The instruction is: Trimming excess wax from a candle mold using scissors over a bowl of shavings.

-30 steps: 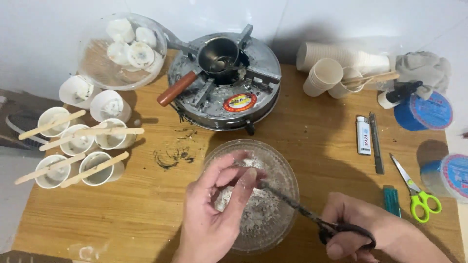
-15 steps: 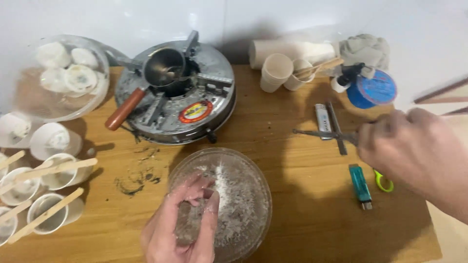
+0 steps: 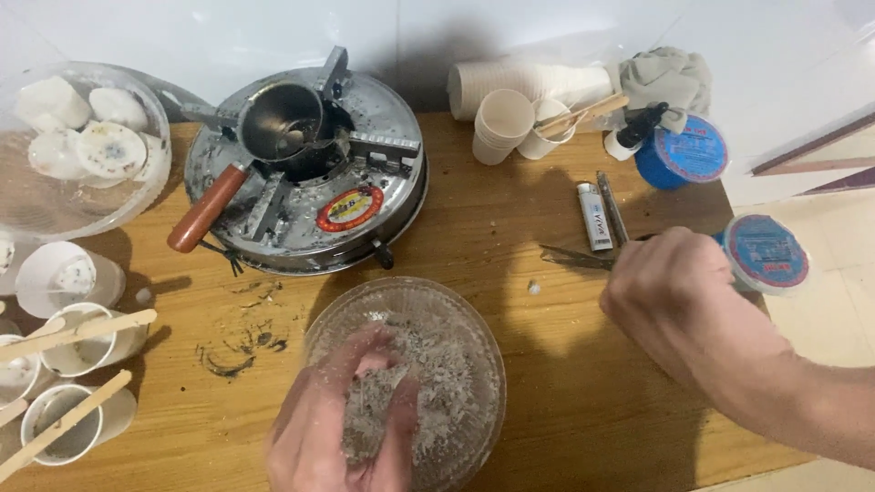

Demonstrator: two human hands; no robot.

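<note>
Two hands are seen over a wooden table (image 3: 510,219). In the lower middle of the frame, the left hand (image 3: 342,428) is placed inside a clear glass bowl (image 3: 474,351), and its fingers are bent together into the grey crumbly material (image 3: 437,364) that fills the bowl, partly blurred. At the right of the frame, the right hand (image 3: 674,296) is held just above the table, and its fingers are closed around the handles of a pair of scissors (image 3: 574,258), whose dark blades are pointed to the left and lie close to the table surface. Just above the blades, a white lighter (image 3: 594,216) is laid beside a thin dark tool (image 3: 612,208). A round metal stove (image 3: 365,182) with a small pot (image 3: 283,123) on it is found at the upper middle. Paper cups with wooden sticks (image 3: 77,333) are kept at the left edge.
</note>
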